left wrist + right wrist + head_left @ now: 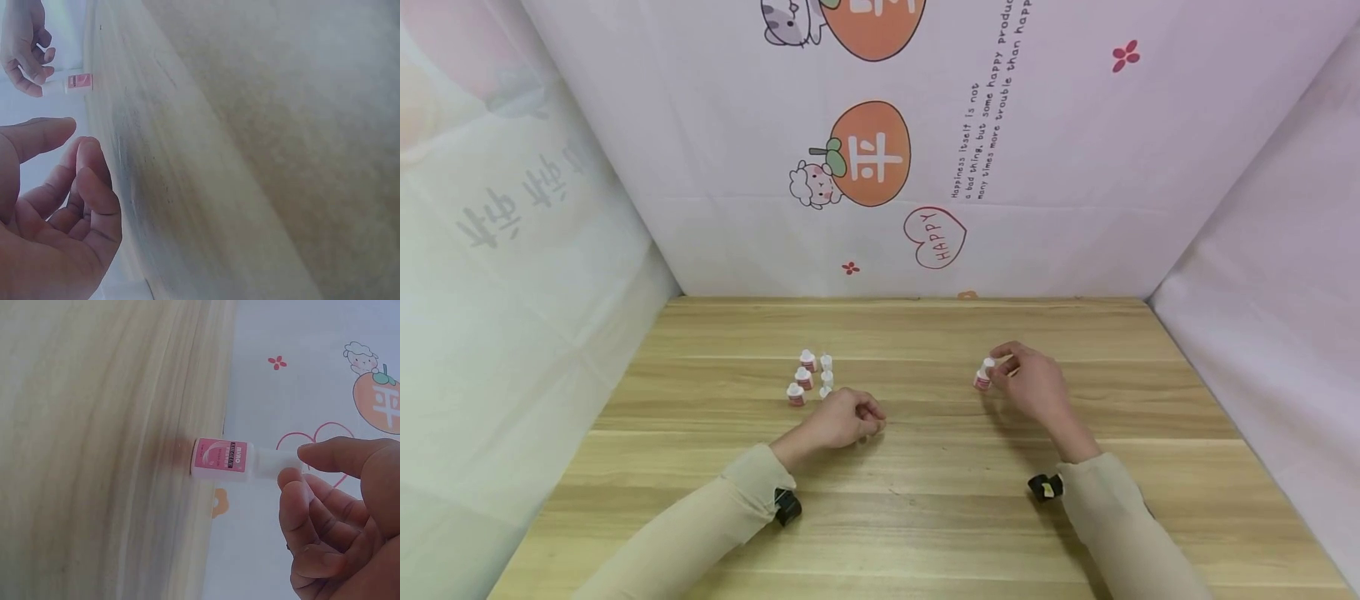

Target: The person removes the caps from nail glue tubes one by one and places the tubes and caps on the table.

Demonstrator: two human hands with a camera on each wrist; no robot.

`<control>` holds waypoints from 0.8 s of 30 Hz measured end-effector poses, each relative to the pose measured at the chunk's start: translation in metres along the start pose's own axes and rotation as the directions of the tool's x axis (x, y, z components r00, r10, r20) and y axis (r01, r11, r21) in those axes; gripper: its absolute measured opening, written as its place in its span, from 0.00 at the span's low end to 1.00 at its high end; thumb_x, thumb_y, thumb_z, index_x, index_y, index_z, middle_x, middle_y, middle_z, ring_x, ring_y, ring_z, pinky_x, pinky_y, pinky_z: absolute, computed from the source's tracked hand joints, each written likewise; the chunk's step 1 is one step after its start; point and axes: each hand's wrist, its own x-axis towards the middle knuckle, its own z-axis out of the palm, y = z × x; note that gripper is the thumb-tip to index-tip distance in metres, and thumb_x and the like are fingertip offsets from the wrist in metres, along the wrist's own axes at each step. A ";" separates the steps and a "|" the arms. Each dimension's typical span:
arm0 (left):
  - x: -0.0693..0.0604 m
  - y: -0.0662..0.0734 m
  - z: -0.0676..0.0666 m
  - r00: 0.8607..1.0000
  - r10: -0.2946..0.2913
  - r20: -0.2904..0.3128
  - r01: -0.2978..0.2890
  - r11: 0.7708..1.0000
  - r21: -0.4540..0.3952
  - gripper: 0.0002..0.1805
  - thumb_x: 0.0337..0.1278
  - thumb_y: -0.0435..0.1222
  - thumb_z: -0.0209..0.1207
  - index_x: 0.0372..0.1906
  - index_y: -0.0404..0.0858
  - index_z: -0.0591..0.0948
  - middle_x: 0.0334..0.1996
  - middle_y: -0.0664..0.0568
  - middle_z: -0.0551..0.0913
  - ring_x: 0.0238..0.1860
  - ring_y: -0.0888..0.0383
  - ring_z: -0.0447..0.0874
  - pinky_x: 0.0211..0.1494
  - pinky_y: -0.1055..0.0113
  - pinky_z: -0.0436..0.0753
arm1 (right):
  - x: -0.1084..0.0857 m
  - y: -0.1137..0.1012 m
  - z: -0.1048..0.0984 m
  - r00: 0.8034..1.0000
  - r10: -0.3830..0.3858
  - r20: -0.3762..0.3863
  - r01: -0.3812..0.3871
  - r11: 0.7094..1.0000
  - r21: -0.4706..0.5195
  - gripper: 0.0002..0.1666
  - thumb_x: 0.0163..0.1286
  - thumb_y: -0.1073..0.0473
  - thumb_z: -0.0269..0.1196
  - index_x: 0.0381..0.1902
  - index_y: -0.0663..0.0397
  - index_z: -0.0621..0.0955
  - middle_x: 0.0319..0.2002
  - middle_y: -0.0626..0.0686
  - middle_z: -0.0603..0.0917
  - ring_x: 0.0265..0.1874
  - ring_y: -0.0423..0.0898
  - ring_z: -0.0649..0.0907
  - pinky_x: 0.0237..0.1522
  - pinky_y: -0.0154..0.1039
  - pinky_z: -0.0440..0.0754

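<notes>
My right hand (pixel 1032 383) pinches the white cap of a small glue bottle (pixel 222 456) between thumb and fingertips. That bottle has a pink label and stands on the table, right of the middle. My left hand (pixel 844 418) hovers low over the table, left of the middle. Its fingers curl loosely, the thumb is apart from the index fingertip, and nothing is between them. Just beyond it stand three more pink-labelled bottles (pixel 803 378) in a slanting row. Beside them is a row of three small white caps (pixel 827 377), the nearest partly hidden by the left hand.
The wooden table (pixel 917 517) runs back to a white cloth wall (pixel 1060 183) printed with cartoons and lettering. White cloth also hangs at the left (pixel 512 333) and right (pixel 1277 275) sides. A black wrist camera (pixel 787 507) sits at the left cuff.
</notes>
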 end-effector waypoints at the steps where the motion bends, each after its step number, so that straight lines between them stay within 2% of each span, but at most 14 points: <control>1: 0.000 0.000 0.000 1.000 0.000 -0.001 0.000 1.000 0.000 0.05 0.58 0.35 0.66 0.39 0.39 0.86 0.28 0.55 0.85 0.22 0.63 0.79 0.26 0.69 0.78 | 0.001 0.000 0.001 1.000 0.000 0.002 0.000 1.000 -0.001 0.18 0.68 0.52 0.65 0.52 0.54 0.82 0.36 0.53 0.89 0.26 0.43 0.82 0.27 0.37 0.74; 13: 0.002 0.001 0.001 1.000 -0.020 -0.006 0.020 1.000 -0.015 0.06 0.59 0.36 0.65 0.40 0.39 0.86 0.28 0.54 0.85 0.22 0.65 0.78 0.26 0.71 0.77 | 0.006 0.003 0.005 0.997 0.053 0.047 -0.053 0.998 -0.017 0.20 0.69 0.48 0.62 0.53 0.51 0.81 0.39 0.53 0.88 0.27 0.45 0.80 0.27 0.36 0.72; 24: 0.005 0.000 0.001 0.999 -0.054 -0.002 0.054 0.998 -0.037 0.07 0.59 0.36 0.65 0.41 0.40 0.85 0.27 0.55 0.84 0.23 0.64 0.77 0.26 0.70 0.78 | 0.007 0.000 0.008 0.997 0.066 0.049 -0.064 0.997 -0.033 0.18 0.68 0.46 0.63 0.49 0.49 0.83 0.40 0.50 0.88 0.34 0.48 0.82 0.29 0.36 0.71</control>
